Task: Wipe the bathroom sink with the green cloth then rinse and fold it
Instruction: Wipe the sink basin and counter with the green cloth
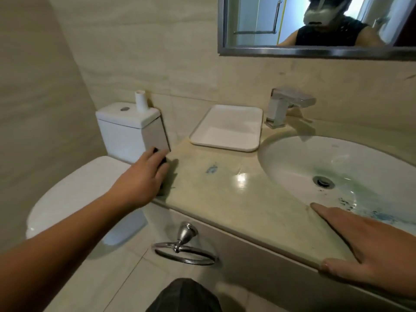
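Note:
My left hand [144, 176] lies over a dark cloth [163, 160] at the left end of the beige counter [225, 199], fingers curled on it; only small dark bits of the cloth show around the fingers. My right hand [364, 246] rests flat on the counter's front edge beside the white oval sink [292, 158], fingers apart and holding nothing. Blue-green stains [351, 203] spread over the near part of the basin around the drain [323, 181]. A small blue smear [211, 169] marks the counter.
A chrome faucet [286, 104] stands behind the sink, with a white tray [225, 129] to its left. The toilet [74, 194] and its tank [128, 129] adjoin the counter's left end. A towel ring [184, 251] hangs below the counter. A mirror [315, 23] is above.

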A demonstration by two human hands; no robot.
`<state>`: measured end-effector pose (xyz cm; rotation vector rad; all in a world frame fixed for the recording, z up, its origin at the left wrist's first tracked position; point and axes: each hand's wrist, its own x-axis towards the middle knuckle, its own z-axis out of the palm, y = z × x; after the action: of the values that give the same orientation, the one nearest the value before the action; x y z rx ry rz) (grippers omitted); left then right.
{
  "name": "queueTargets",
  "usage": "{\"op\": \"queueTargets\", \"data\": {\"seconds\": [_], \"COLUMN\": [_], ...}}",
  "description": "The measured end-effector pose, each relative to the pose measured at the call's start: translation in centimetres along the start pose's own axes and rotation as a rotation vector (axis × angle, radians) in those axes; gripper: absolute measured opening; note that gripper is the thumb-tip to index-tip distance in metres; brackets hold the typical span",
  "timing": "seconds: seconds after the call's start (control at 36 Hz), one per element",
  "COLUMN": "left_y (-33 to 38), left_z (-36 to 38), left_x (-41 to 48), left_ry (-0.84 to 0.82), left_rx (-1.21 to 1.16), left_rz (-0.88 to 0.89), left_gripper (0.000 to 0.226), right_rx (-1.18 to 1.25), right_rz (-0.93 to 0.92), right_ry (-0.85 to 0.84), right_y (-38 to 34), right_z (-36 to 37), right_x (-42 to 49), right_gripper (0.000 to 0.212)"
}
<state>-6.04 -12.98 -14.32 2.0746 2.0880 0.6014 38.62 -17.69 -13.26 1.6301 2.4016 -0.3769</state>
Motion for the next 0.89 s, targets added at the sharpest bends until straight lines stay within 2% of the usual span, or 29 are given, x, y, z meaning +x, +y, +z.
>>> {"op": "queueTargets", "data": {"seconds": [0.06, 0.17, 0.31, 0.44, 0.56, 0.61, 0.67, 0.75, 0.83, 0.89], "left_y": [-0.6, 2.2, 6.0, 12.6, 20.0, 22.9, 24.1, 21.9, 16.1, 11.0], "left_z": [1.5, 2.7, 4.1, 6.7, 9.9, 10.7, 10.2, 7.0, 3.1, 1.4], "left_x": [0.5, 2.4, 3.8, 4.3, 4.3, 3.8, 3.6, 3.9, 3.7, 3.1], "left_ry": [-0.123, -0.216, -0.25, -0.278, -0.268, -0.265, -0.207, 0.01, 0.194, 0.193], "left_rx": [0.168, 0.181, 0.147, 0.096, -0.026, -0.161, -0.326, -0.425, -0.386, -0.272], "left_rz": [0.029, 0.092, 0.185, 0.362, 0.518, 0.523, 0.463, 0.386, 0.298, 0.272], "left_gripper": [0.06, 0.075, 0.073, 0.069, 0.057, 0.055, 0.054, 0.053, 0.052, 0.051], "right_rx": [-0.012, -0.027, -0.04, -0.035, -0.031, -0.03, -0.032, -0.044, -0.047, -0.028], "right_rz": [0.018, 0.035, 0.025, 0.001, -0.046, -0.039, -0.013, 0.021, 0.005, 0.002], "right_ry": [-0.013, -0.062, -0.021, 0.023, 0.06, 0.061, 0.032, -0.015, 0.0, -0.012], "right_y": [-0.1, 0.0, 0.2, -0.2, 0.0, 0.2, 0.1, 0.3, 0.8, 1.0], "right_z": [0.1, 0.3, 0.8, 0.5, 0.6, 0.7, 0.5, 0.2, 0.6, 0.7], "right_x": [0.3, 1.0, 1.4, 1.3, 1.1, 0.9, 0.6, 0.2, 0.3, 0.5], "right_gripper": [0.101, 0.104, 0.104, 0.122, 0.124, 0.122, 0.122, 0.122, 0.117, 0.113]}}
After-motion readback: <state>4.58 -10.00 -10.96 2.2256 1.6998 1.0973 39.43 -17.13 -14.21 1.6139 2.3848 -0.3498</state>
